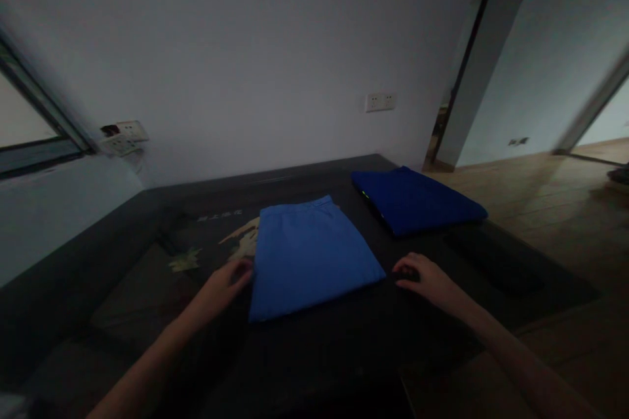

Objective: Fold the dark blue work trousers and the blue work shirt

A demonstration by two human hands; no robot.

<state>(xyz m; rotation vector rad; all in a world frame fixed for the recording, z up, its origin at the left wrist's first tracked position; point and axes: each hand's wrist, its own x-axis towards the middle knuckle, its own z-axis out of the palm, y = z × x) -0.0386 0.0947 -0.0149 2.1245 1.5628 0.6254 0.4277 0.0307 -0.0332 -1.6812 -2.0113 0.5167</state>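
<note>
A light blue piece of cloth (309,258), folded flat into a rough rectangle, lies in front of me on a dark tabletop. Close against its left edge is my left hand (233,278), fingers bent and thumb apart; whether the fingertips touch the cloth I cannot tell. Just beyond the near right corner, my right hand (417,275) hovers with curled fingers and a gap to the thumb, nothing between them. Farther back on the right rests a second folded cloth (417,200), dark blue, with a small yellow-green mark along its left side.
The dark table (314,360) carries a printed leaf picture (185,260) and pale lettering. A dark, flat object (496,258) lies at right. Behind stands a white wall with a double socket (380,102); more sockets (124,134) are at left. Wooden floor (535,186) extends right.
</note>
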